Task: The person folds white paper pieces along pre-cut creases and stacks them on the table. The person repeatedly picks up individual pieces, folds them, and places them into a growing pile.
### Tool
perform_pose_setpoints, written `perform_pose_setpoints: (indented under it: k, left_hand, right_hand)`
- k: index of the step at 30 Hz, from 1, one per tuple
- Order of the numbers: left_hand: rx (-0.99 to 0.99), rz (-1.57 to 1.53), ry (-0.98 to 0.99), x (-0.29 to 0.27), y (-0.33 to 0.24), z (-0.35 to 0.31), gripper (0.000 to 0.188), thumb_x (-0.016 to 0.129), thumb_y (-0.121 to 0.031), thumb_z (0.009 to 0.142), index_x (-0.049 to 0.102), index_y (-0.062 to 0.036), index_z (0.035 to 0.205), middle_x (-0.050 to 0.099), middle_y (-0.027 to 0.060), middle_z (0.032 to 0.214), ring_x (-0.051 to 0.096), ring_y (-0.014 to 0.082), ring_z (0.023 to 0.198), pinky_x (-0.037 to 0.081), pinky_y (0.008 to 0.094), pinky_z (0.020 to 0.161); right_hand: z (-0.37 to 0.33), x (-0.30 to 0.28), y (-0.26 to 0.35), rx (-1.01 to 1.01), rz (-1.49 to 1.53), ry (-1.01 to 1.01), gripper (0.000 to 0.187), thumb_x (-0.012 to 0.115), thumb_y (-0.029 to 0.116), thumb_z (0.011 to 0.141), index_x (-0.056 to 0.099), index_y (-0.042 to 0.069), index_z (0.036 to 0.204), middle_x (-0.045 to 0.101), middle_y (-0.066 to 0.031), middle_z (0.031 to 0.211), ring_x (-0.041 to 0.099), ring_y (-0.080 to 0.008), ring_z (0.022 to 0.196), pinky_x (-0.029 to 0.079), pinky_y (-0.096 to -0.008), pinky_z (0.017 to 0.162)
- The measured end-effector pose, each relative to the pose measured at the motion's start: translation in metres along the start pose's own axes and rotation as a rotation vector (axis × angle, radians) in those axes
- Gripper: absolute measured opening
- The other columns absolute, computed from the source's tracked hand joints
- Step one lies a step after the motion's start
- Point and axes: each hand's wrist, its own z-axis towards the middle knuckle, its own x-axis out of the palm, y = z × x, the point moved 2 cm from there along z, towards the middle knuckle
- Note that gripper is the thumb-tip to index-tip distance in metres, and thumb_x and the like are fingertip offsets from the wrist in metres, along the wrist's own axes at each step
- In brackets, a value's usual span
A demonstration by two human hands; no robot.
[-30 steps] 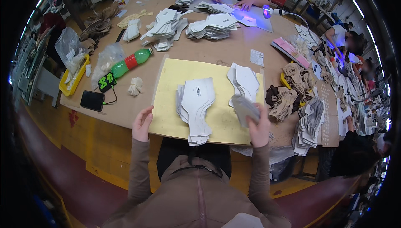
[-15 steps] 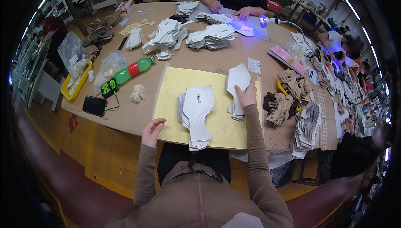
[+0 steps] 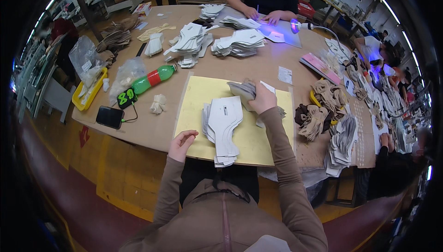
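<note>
My right hand [image 3: 264, 98] is closed around a bundle of cut pieces [image 3: 241, 88], tilted so that their grey edges or undersides show. Part of that bundle is hidden behind my fingers and sleeve. On the yellow sheet [image 3: 190, 111] lies a stack of white shaped cut pieces [image 3: 224, 118], its narrow end towards me and a small dark mark on top. My left hand [image 3: 182, 146] is held by the sheet's near left corner, fingers loosely bent and apart, with nothing seen in them. It does not touch the stack.
Left are a green bottle [image 3: 152, 80], a phone [image 3: 110, 117] and a yellow tray [image 3: 83, 100]. Piles of white pieces [image 3: 238, 43] lie farther back, near a co-worker's hands [image 3: 265, 16] and a lamp [image 3: 295, 26]. Brown bundles [image 3: 328, 94] and grey-edged pieces [image 3: 340, 146] lie right.
My right hand has moved up and left and turned over, tilting the bundle from its white face to its grey side. The whole view has shifted slightly; my left hand remains beside the sheet.
</note>
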Motion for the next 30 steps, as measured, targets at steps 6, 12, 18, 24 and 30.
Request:
perform_pose_setpoints:
  k: [6,12,18,24,30]
  left_hand:
    - [-0.036,0.017,-0.003,-0.008,0.011,-0.010,0.026,0.058,-0.008,0.100,0.062,0.0047,0.123,0.069,0.0131,0.117,0.063,0.0180,0.112,0.047,0.0312,0.103]
    - [-0.058,0.003,-0.093,-0.035,0.013,-0.015,0.025,0.060,-0.008,0.100,0.063,0.0044,0.121,0.069,0.0104,0.116,0.063,0.0155,0.111,0.047,0.0283,0.101]
    - [-0.077,0.047,-0.123,-0.049,0.022,-0.010,0.029,0.060,-0.015,0.100,0.063,-0.0011,0.124,0.070,0.0071,0.118,0.063,0.0127,0.110,0.044,0.0238,0.089]
    - [-0.129,0.027,-0.109,-0.041,0.014,-0.005,0.025,0.060,-0.007,0.099,0.063,0.0050,0.121,0.069,0.0112,0.115,0.063,0.0158,0.110,0.048,0.0281,0.100]
    - [-0.078,-0.023,-0.110,-0.042,0.006,-0.004,0.026,0.060,-0.008,0.100,0.062,0.0051,0.121,0.069,0.0113,0.115,0.064,0.0160,0.110,0.047,0.0280,0.100]
  right_hand:
    - [0.005,0.001,0.012,0.046,-0.115,0.071,0.044,0.072,0.024,0.074,0.066,0.012,0.116,0.070,-0.0182,0.107,0.069,-0.0379,0.094,0.055,-0.0475,0.084]
    - [0.023,-0.051,-0.032,0.014,0.485,-0.095,0.062,0.079,0.028,0.071,0.063,0.002,0.125,0.071,-0.0224,0.107,0.070,-0.0357,0.089,0.056,-0.0428,0.083]
    - [0.001,0.029,-0.087,0.239,0.637,-0.247,0.067,0.081,0.037,0.078,0.059,-0.011,0.120,0.065,-0.0215,0.112,0.064,-0.0314,0.103,0.050,-0.0396,0.092]
    - [-0.005,0.057,-0.100,0.269,0.619,-0.479,0.064,0.082,0.034,0.077,0.060,-0.009,0.119,0.062,-0.0223,0.106,0.057,-0.0361,0.110,0.045,-0.0425,0.097]
    - [0.026,-0.018,-0.065,-0.028,0.447,-0.325,0.062,0.081,0.023,0.071,0.058,-0.004,0.122,0.061,-0.0220,0.106,0.056,-0.0406,0.107,0.046,-0.0456,0.092]
